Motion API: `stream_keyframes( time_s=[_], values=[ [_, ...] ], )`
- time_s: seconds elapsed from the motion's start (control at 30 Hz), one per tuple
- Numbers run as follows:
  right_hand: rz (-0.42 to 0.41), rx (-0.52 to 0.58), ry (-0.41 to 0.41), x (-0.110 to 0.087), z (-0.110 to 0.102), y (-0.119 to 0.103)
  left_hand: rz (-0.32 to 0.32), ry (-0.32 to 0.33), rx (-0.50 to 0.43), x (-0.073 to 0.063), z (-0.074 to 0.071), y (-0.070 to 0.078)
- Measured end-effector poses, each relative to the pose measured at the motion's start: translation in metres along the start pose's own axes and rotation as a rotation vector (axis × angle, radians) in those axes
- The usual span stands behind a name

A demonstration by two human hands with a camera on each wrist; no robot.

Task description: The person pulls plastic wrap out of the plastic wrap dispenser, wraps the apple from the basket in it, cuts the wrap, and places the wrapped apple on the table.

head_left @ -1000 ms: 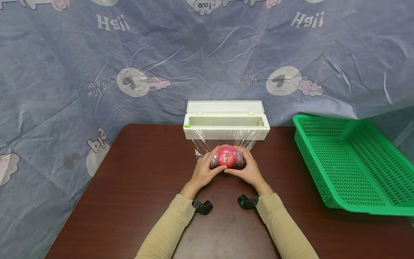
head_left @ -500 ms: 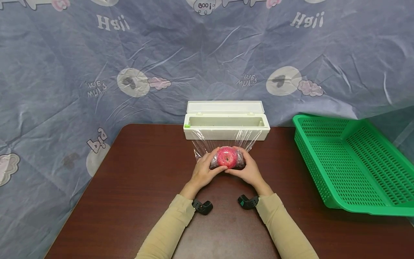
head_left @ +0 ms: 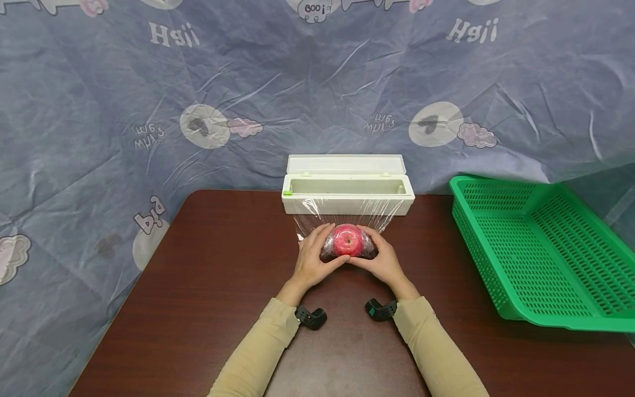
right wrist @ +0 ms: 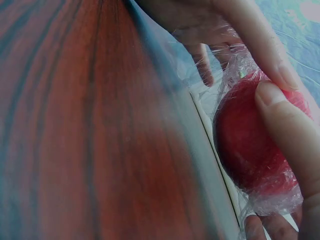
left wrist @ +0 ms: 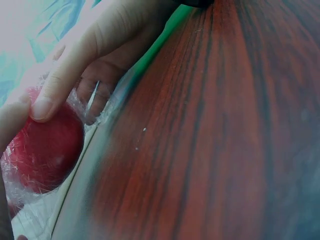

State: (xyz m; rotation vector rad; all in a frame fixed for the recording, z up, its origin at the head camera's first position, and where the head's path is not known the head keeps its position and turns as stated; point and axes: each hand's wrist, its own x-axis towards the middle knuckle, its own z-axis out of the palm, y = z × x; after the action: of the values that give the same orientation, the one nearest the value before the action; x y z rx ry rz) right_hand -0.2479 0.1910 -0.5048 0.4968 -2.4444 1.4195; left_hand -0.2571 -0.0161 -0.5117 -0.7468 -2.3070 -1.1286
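Observation:
A red apple (head_left: 348, 241) in clear plastic wrap is held between both hands, just above the table in the wrist views. My left hand (head_left: 312, 258) grips its left side and my right hand (head_left: 383, 259) its right side. Both thumbs meet on the near side, while the other fingers reach round behind the bunched film. From the apple, stretched plastic wrap (head_left: 379, 208) runs back to a white wrap dispenser (head_left: 297, 207) with its lid raised. In the right wrist view, crinkled film gathers at both ends of the apple (right wrist: 245, 135).
A green plastic basket (head_left: 511, 264) stands at the right of the dark wooden table (head_left: 233, 264). Behind the table hangs a blue-grey printed cloth (head_left: 317, 99). Each wrist wears a black strap with a small camera (head_left: 311, 318).
The apple has turned slightly between the hands, so its dimpled end now faces up more clearly. The left hand's fingers have shifted a little; the dispenser and basket have stayed put.

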Motion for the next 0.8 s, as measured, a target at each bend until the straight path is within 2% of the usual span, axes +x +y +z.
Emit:
stream_keyframes(
  time_s=[0.2, 0.8],
  values=[
    [0.029, -0.012, 0.007, -0.0003, 0.0001, 0.0012, 0.045, 0.005, -0.019, 0.0001, 0.0001, 0.0007],
    [0.066, -0.063, -0.011, 0.0002, 0.0002, 0.0011, -0.021, -0.037, -0.032, 0.0004, -0.0007, 0.0022]
  ],
)
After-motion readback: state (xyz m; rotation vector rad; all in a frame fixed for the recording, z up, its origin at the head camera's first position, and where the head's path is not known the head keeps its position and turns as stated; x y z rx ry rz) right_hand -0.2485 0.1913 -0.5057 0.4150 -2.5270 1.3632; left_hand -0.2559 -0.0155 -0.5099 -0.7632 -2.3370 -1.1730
